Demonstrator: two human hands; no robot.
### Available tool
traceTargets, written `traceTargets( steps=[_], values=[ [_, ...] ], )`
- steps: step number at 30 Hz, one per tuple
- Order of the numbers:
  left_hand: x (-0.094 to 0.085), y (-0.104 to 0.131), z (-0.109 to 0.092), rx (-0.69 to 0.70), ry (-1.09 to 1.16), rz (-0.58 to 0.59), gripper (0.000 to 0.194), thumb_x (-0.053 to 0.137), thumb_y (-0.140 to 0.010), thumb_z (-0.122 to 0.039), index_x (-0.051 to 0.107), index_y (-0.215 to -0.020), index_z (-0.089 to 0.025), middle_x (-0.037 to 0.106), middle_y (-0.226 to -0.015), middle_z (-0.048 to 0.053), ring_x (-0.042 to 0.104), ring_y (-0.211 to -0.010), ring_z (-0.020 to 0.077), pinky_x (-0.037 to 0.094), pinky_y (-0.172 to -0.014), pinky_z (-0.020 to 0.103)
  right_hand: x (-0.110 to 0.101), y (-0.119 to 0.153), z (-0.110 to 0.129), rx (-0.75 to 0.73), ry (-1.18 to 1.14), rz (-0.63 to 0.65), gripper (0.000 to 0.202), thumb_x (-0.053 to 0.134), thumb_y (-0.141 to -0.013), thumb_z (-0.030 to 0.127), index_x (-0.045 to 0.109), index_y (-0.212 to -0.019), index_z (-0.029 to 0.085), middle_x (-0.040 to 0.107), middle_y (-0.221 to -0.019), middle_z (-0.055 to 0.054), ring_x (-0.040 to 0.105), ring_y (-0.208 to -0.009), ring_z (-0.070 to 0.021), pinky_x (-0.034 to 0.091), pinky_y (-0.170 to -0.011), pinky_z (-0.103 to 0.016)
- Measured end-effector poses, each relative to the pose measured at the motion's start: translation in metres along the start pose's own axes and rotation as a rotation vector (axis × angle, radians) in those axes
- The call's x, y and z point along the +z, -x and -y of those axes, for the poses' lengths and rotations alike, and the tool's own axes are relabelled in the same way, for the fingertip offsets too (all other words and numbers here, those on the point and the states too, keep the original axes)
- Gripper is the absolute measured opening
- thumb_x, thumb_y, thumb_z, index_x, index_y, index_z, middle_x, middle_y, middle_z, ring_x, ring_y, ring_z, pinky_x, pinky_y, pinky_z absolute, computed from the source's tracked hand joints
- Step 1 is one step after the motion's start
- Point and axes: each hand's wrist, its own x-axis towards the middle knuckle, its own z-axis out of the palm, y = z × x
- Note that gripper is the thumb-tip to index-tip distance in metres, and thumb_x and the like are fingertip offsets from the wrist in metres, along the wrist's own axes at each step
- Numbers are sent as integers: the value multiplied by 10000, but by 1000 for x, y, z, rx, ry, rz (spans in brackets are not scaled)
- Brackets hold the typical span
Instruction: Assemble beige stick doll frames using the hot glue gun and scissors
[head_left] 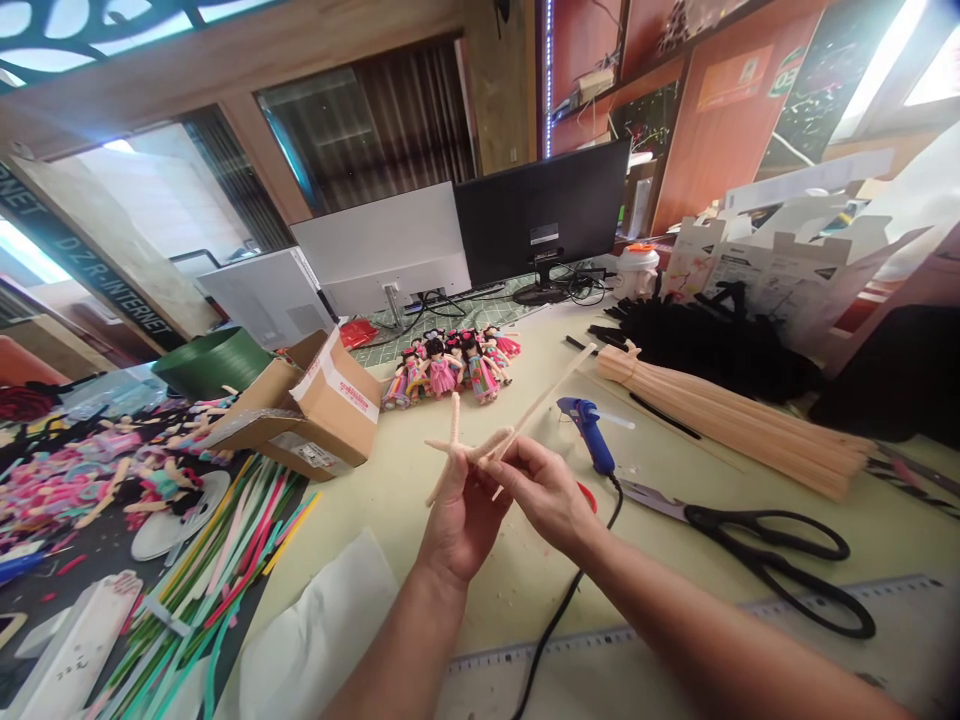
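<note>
Between my hands, above the middle of the table, is a cream pipe cleaner figure (454,425) with several short limbs sticking out. My left hand (463,515) pinches its middle between thumb and fingers. At its right side my right hand (546,492) is closed on a pipe cleaner (559,390), whose long free end points up and to the right. The fingers of both hands meet close together there. Just right of my hands lie a blue glue gun (592,435) and large black-handled scissors (750,535).
Small dolls (450,365) sit behind my hands, beside an open cardboard box (330,400). A bundle of peach pipe cleaners (735,415) lies right, black ones (675,335) behind it. Coloured pipe cleaners (217,560) lie left. The glue gun's cord (559,620) crosses a ruler (517,650). Monitors (544,215) stand behind.
</note>
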Motion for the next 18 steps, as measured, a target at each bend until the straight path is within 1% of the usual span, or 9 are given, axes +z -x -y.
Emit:
traceTargets(
  steps=[2, 3, 4, 6, 8, 10, 13, 16, 18],
  values=[
    [1, 0, 0, -5, 28, -7, 416, 584, -839, -472, 683, -1107, -169, 660, -917, 58, 584, -894, 153, 441, -827, 263, 1, 0, 3, 34, -48, 13, 205, 646, -818, 343, 560, -725, 182, 653, -732, -23, 604, -697, -159, 484, -643, -280],
    [1, -1, 0, -6, 42, -8, 412, 593, -836, -468, 685, -1095, -161, 621, -792, 29, 562, -773, 118, 444, -761, 240, 1, 0, 4, 53, -71, 26, 211, 645, -818, 350, 557, -726, 182, 660, -722, -24, 605, -680, -157, 485, -631, -278],
    [1, -1, 0, -7, 56, -9, 404, 601, -832, -464, 688, -1075, -153, 555, -689, -3, 513, -672, 89, 435, -700, 223, 1, 0, 6, 73, -90, 43, 217, 641, -820, 359, 557, -728, 181, 668, -714, -27, 609, -668, -156, 487, -625, -278],
    [0, -1, 0, -4, 72, -8, 374, 619, -824, -454, 692, -1012, -139, 420, -587, -45, 412, -568, 61, 406, -623, 208, -1, 0, 6, 109, -107, 77, 230, 630, -825, 373, 563, -730, 175, 685, -711, -39, 622, -661, -158, 487, -620, -276],
    [0, 0, -1, 0, 63, 7, 328, 627, -819, -446, 685, -917, -138, 364, -572, -53, 389, -563, 65, 401, -614, 223, -3, -2, 6, 148, -102, 107, 239, 625, -826, 377, 577, -729, 164, 698, -719, -55, 630, -663, -157, 474, -601, -261],
    [-1, 0, -2, 0, 36, 40, 300, 617, -824, -446, 657, -836, -149, 353, -570, -48, 411, -583, 86, 412, -629, 255, -6, -4, 3, 185, -101, 136, 234, 617, -831, 367, 595, -741, 152, 707, -728, -67, 631, -660, -150, 451, -572, -238],
    [-2, 1, -4, -19, 27, 72, 280, 584, -850, -433, 614, -794, -161, 347, -568, -44, 426, -594, 100, 413, -635, 268, -9, -5, 0, 200, -116, 161, 186, 602, -838, 335, 608, -792, 155, 712, -749, -64, 636, -676, -148, 453, -574, -231],
    [-1, 3, -5, -67, 66, 60, 304, 561, -862, -444, 579, -767, -156, 376, -602, -39, 417, -592, 85, 393, -609, 236, -7, -3, -2, 162, -78, 102, 145, 604, -827, 312, 561, -770, 185, 699, -743, -40, 649, -692, -166, 494, -598, -262],
    [-1, 4, -6, -99, 77, 46, 327, 572, -850, -462, 562, -742, -153, 417, -637, -30, 433, -610, 83, 392, -608, 223, -6, 0, -3, 108, 42, 34, 178, 608, -817, 300, 508, -707, 202, 672, -708, -21, 646, -663, -169, 497, -569, -263]
  ],
)
